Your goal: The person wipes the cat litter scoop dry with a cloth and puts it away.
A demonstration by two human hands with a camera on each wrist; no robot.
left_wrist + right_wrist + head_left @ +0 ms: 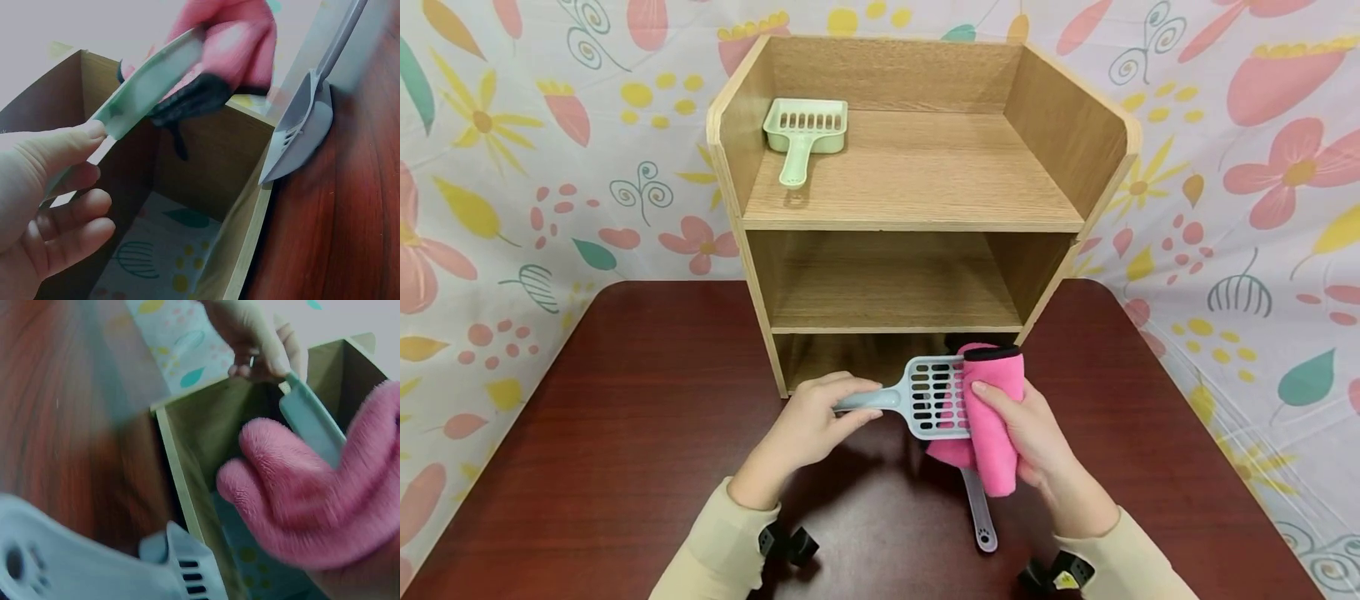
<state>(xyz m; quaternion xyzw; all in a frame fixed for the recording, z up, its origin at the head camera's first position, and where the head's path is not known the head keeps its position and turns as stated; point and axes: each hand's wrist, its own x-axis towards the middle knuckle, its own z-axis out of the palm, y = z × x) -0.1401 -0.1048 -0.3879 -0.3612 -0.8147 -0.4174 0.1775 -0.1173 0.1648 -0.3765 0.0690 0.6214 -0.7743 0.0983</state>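
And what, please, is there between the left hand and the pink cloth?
The light-blue scoop, in the head view: the left hand pinches its handle, and the pink cloth overlaps its slotted head.

Dark reddish-brown table [647, 433], bearing a wooden shelf unit [895, 225] and a lilac-grey scoop [979, 510]; on the top shelf [932, 171], a pale green scoop [798, 154].

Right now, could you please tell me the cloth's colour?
The cloth is bright pink with a black edge, clearest in the head view.
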